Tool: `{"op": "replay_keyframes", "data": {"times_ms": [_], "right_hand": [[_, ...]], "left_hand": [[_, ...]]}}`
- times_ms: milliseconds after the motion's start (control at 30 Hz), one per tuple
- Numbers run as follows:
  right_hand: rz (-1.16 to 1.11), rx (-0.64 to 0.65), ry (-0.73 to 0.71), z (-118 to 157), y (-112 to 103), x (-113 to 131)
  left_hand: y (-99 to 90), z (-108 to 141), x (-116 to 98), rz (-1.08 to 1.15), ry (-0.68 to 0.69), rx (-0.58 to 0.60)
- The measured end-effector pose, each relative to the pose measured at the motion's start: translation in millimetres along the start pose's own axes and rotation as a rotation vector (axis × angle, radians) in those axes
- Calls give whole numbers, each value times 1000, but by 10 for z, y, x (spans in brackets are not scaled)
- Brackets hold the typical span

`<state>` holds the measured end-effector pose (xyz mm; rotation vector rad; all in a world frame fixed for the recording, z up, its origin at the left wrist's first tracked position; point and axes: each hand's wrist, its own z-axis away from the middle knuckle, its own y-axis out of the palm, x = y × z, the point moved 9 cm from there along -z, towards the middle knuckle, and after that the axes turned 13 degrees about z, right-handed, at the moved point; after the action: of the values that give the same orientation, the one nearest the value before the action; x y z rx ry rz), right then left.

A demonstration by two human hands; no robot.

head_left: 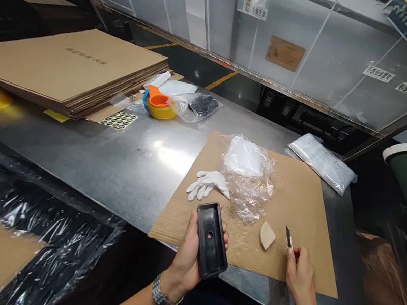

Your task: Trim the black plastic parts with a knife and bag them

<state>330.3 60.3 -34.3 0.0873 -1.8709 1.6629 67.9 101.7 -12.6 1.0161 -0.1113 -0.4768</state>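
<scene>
Head view. Left hand (189, 256) clasps a black tray (213, 252), hollow side up, small hole in its floor. Right hand (300, 275) pinches a small knife (288, 236), blade pointing away from the wearer. Between the two grips, nearer the knife: a beige block (267, 236) on a cardboard sheet (298, 188). Just beyond the left grip, a white glove (210, 183) and crumpled clear bag (252, 196) crowd the sheet. Far left of that grip: yellow roll (166, 112), cardboard stack (85, 72). Beyond the right grip: wrapped packet (321, 162).

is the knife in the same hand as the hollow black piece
No, the right hand holds the knife while the left hand holds the hollow black piece.
</scene>
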Motion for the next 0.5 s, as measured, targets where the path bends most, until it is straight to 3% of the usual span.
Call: {"op": "replay_keyframes", "data": {"times_ms": [167,267,367,500], "right_hand": [[-309,303,-167,540,91,807],[-312,483,-350,848,164,1299],[-240,671,-412,1044,302,1511],[-231,823,-357,1134,413,1572]], "left_hand": [[85,6,-135,-9,134,22],[100,26,-179,-16,180,-4],[103,55,-214,-30,218,-14],[112,78,-243,-51,257,24]]}}
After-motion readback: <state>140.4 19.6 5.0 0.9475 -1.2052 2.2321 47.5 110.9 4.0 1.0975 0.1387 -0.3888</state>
